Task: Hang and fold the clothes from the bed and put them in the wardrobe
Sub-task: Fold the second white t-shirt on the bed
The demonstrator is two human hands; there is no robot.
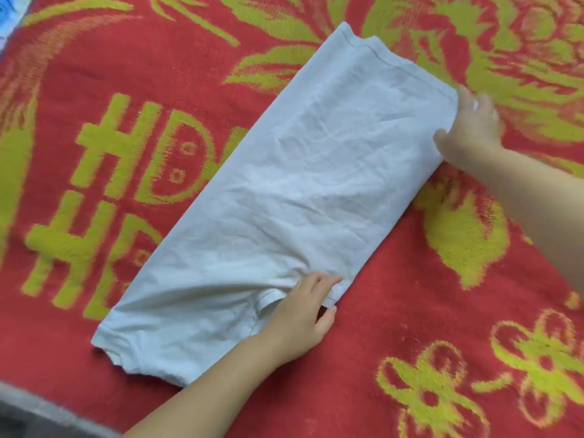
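On the bed, a white garment (284,191) lies folded into a long strip across a red and yellow-green blanket (410,327).

The left hand (303,314) rests at the near end of the garment, fingers curled onto the cloth and bunching its edge by the collar, thumb on the blanket just beside it. The right hand (467,134) is at the far hem corner, blurred; its fingers lie at the cloth's edge, but I cannot tell whether they pinch it or only touch.
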